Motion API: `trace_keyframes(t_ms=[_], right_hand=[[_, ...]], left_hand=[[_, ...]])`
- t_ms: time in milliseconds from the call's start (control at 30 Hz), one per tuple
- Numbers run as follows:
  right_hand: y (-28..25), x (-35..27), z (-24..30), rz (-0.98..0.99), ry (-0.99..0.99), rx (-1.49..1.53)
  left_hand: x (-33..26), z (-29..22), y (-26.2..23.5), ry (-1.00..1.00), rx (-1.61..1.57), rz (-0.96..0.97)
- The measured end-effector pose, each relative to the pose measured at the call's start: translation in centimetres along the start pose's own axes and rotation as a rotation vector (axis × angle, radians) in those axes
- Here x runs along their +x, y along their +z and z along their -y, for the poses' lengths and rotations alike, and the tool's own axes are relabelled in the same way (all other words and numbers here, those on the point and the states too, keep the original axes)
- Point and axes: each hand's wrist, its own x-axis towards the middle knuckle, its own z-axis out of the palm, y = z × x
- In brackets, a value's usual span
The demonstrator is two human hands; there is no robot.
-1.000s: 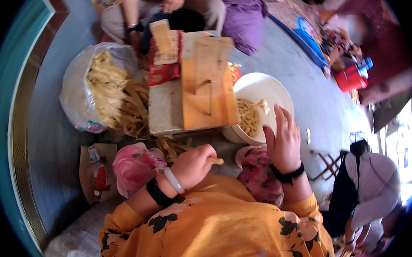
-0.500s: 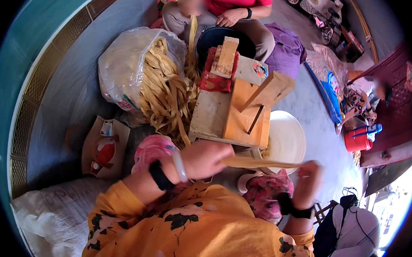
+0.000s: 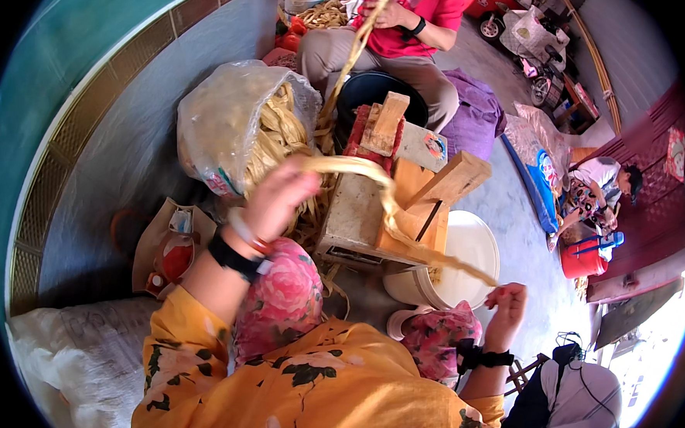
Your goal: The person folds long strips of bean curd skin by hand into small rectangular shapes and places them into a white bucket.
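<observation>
A long, pale tan, fibrous-looking strip (image 3: 389,200) hangs slack and curving between my hands. My left hand (image 3: 276,202), slightly blurred, is closed on one end, raised in front of the heap of similar strips (image 3: 271,144). Lower at the right, my right hand (image 3: 508,306) pinches the other end beside a white bucket (image 3: 469,261). The middle of the strip passes in front of a slanted wooden block (image 3: 455,179) standing on a wooden board, with a thin dark rod or slot by it. The board rests on a worn bench (image 3: 344,214).
A clear plastic bag (image 3: 221,119) holds the heap. Across the bench sits a co-worker in a red shirt (image 3: 432,8), by a dark tub (image 3: 365,87), with another strip (image 3: 358,46) raised. A paper bag (image 3: 147,251) and white sack (image 3: 79,359) lie left.
My left hand has risen up and to the left with its end of the strip, which was stretched nearly level and now sags in a curve. The co-worker's strip is raised higher.
</observation>
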Motion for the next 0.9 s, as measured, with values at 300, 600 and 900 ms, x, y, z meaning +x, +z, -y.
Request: trace_keyframes(t_ms=[300,600,900], right_hand=[[4.3,-3.4,3.1,0.338,0.083,0.116],[4.1,-5.2,7.3,0.551,-0.679,-0.42],[4.0,-7.8,8.7,0.538,-0.949,-0.477]], left_hand=[[-5.6,-1.3,14.4,-0.03,-0.181,1.165],[-8.7,3.7,12.1,0.036,0.26,0.544],[-10.6,3.2,12.1,-0.198,0.104,0.873]])
